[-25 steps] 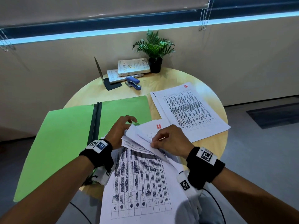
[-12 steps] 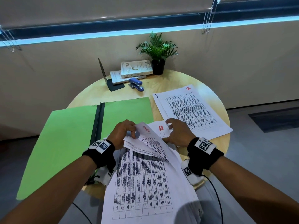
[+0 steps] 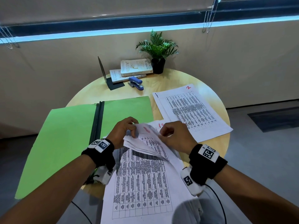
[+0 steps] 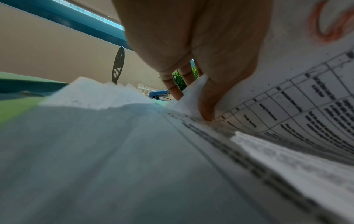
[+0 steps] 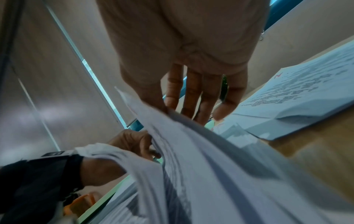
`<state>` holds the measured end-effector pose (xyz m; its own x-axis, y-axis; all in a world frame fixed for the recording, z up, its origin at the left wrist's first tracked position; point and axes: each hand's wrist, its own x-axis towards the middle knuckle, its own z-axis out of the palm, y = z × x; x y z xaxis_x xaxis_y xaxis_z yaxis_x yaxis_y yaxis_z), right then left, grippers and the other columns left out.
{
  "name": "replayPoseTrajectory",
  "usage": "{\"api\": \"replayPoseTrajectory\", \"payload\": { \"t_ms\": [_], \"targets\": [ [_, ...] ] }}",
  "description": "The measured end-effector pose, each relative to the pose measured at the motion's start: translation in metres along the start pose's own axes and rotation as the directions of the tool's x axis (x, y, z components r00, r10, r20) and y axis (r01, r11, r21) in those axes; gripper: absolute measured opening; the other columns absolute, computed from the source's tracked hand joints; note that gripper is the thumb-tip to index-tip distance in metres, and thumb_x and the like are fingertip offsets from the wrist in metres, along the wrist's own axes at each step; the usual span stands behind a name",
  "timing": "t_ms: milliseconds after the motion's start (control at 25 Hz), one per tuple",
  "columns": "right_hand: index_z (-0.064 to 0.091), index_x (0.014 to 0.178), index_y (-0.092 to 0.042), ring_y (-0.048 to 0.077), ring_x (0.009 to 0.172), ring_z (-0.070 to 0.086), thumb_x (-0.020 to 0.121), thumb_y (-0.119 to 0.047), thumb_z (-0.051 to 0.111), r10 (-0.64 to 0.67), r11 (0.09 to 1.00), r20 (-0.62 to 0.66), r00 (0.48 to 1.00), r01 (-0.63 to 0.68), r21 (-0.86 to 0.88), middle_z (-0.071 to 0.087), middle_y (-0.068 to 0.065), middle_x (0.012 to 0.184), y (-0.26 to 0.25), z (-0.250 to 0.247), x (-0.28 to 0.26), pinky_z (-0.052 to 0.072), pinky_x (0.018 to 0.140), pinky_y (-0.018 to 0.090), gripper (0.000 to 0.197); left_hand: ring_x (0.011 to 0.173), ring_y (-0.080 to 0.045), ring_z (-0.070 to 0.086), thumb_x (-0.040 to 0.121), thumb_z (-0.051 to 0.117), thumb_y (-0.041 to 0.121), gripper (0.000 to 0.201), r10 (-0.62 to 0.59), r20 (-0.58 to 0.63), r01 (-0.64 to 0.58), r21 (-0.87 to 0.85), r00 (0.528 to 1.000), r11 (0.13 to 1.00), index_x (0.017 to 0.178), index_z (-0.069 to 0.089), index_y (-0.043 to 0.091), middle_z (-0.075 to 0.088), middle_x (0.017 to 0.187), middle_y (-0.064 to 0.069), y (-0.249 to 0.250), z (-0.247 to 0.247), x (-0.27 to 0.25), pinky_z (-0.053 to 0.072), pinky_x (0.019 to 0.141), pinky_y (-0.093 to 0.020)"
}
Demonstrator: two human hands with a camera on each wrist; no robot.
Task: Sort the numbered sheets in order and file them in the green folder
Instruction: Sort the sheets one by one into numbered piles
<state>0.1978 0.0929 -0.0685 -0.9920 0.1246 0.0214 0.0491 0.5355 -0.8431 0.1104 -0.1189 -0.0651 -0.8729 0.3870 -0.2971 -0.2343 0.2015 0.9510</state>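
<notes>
Both hands' fingers (image 3: pixel 134 132) pinch lifted sheets (image 3: pixel 145 143); beyond them only sheet 2 (image 3: pixel 192 110) lies sorted, the folder (image 3: pixel 68 135) open, nothing filed.

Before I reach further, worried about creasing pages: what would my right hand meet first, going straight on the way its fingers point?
Probably the sheet marked 13 just beyond the right hand; depth is unclear.
</notes>
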Motion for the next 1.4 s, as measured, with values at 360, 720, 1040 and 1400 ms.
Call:
{"api": "replayPoseTrajectory", "payload": {
  "t_ms": [360, 720, 1040, 1400],
  "targets": [
    [0.065, 0.076, -0.015, 0.008, 0.059, 0.066, 0.08, -0.014, 0.077, 0.011, 1.0, -0.057, 0.998, -0.01, 0.022, 0.068, -0.006, 0.074, 0.002, 0.007, -0.015, 0.061, 0.067, 0.038, 0.013, 0.069, -0.014, 0.054, 0.052, 0.053, 0.0, 0.015, 0.008, -0.02, -0.008, 0.026, 1.0, 1.0, 0.061, 0.063, 0.006, 0.056, 0.097, -0.01, 0.002, 0.002, -0.002, 0.046, 0.058, -0.017],
    [0.072, 0.084, -0.017, 0.013, 0.069, 0.066, 0.089, -0.037, 0.069, 0.133, 0.991, -0.007, 0.991, -0.133, 0.014, 0.071, -0.002, 0.081, 0.015, 0.001, 0.0, 0.048, 0.074, 0.025, 0.021, 0.063, -0.017, 0.055, 0.056, 0.048, -0.003, 0.012, 0.053, -0.006, -0.052, 0.034, 0.999, 0.998, 0.047, 0.055, 0.002, 0.057, 0.06, -0.001, 0.005, 0.005, -0.005, 0.045, 0.061, -0.024],
    [0.06, 0.117, -0.02, 0.013, 0.092, 0.061, 0.074, -0.032, 0.083, 0.222, 0.96, -0.121, 0.967, -0.239, -0.144, 0.063, -0.005, 0.1, 0.026, 0.0, 0.011, 0.049, 0.083, 0.028, 0.05, 0.057, -0.004, 0.052, 0.065, 0.043, -0.019, 0.02, 0.13, 0.036, -0.134, 0.127, 0.991, 0.983, 0.057, 0.056, -0.006, 0.054, 0.057, 0.001, 0.012, 0.008, -0.011, 0.042, 0.055, -0.013],
    [0.067, 0.089, -0.015, -0.006, 0.044, 0.055, 0.073, -0.005, 0.082, 0.199, 0.98, -0.182, 0.963, -0.192, 0.059, 0.065, -0.001, 0.074, 0.013, -0.002, 0.008, 0.039, 0.045, 0.004, 0.024, 0.057, -0.006, 0.054, 0.067, 0.041, -0.017, 0.017, 0.113, 0.01, -0.113, 0.178, 0.994, 0.978, 0.062, 0.056, -0.01, 0.055, 0.054, 0.009, 0.007, 0.005, -0.005, 0.042, 0.054, -0.015]
  ]
}}
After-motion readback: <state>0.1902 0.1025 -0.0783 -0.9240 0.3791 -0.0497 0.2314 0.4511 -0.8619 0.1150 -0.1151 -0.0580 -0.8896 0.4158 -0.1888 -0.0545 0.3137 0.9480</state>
